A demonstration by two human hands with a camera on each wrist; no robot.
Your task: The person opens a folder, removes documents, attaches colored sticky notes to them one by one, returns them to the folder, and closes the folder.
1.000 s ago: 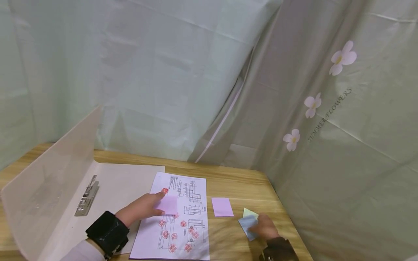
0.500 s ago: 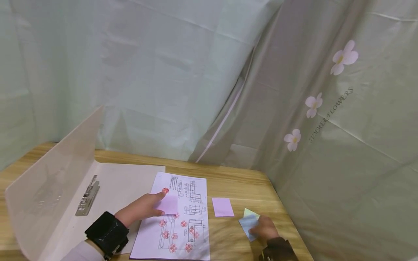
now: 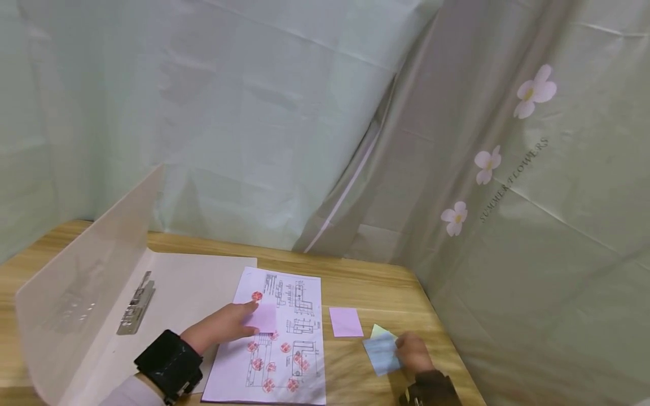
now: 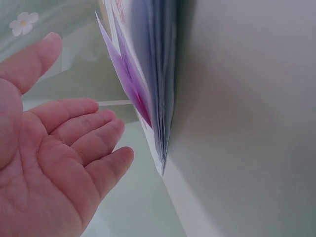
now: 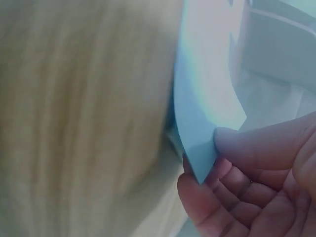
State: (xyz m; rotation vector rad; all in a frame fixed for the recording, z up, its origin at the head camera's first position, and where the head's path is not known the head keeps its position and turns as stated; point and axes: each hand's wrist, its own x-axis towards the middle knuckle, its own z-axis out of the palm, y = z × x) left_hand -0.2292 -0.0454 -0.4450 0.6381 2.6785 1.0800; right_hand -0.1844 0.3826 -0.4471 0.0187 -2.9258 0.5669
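My left hand (image 3: pixel 228 324) hovers beside a pink sticky note (image 3: pixel 264 318) on a stack of printed drawings (image 3: pixel 284 389) with red stamps. In the left wrist view its fingers are relaxed and apart from the purple-looking note (image 4: pixel 121 74), whose edge lifts off the sheets. At the right of the table, my right hand (image 3: pixel 413 352) pinches a blue sticky note (image 3: pixel 380 356) by one edge. Thumb and index finger hold its bent corner in the right wrist view. A pale yellow-green sticky note (image 3: pixel 377 331) peeks out behind the blue one, mostly hidden.
Another pink sticky note (image 3: pixel 346 322) lies on the wooden table (image 3: pixel 355 282) between the drawings and my right hand. At the left stands an open white folder (image 3: pixel 198 276) with a metal clip (image 3: pixel 137 307), its cover raised. A curtain (image 3: pixel 254 113) hangs behind the table.
My right hand has shifted the blue note slightly left, and more of the note shows. The folder's raised cover has leaned a little to the right. My left hand stays nearly still.
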